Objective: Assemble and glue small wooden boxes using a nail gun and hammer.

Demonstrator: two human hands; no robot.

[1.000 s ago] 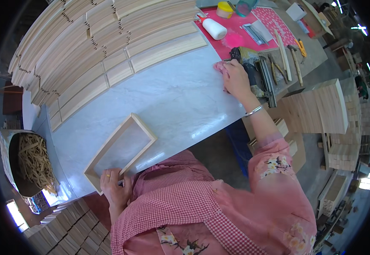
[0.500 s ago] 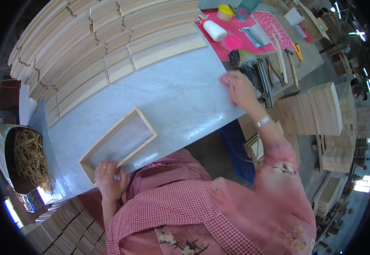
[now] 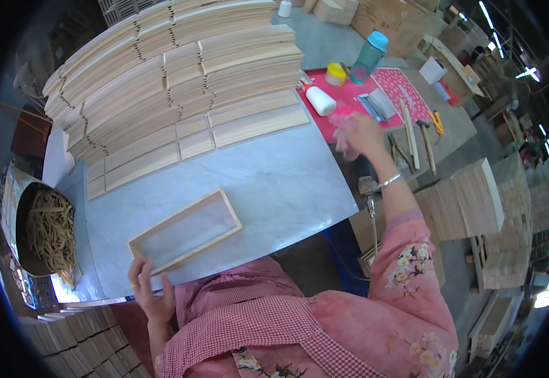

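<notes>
A shallow rectangular wooden frame (image 3: 186, 257) lies on the pale table. My left hand (image 3: 151, 293) is at its near left corner, fingers spread, holding nothing; whether a fingertip touches the wood I cannot make out. My right hand (image 3: 364, 133) reaches over the red mat's near edge, with its pinkish fingers smeared by motion, so any grip is unclear. Below that wrist shows a metal air fitting (image 3: 369, 187) with a hose; the dark tool above it is mostly hidden by my hand and arm. A white squeeze bottle (image 3: 320, 101) lies beyond my right fingers.
Stacked thin wooden boards (image 3: 173, 82) fill the table's far left side. A bin of wood shavings (image 3: 51, 230) stands at left. On the red mat (image 3: 325, 126) are a yellow-lidded tub (image 3: 335, 74) and teal bottle (image 3: 368, 58). Pliers (image 3: 402, 153) and a hammer (image 3: 429, 148) lie right.
My left hand has let go of the wooden frame, its fingers now spread. The right hand has shifted against the dark tool, which is now mostly covered. The whole view has tilted upward.
</notes>
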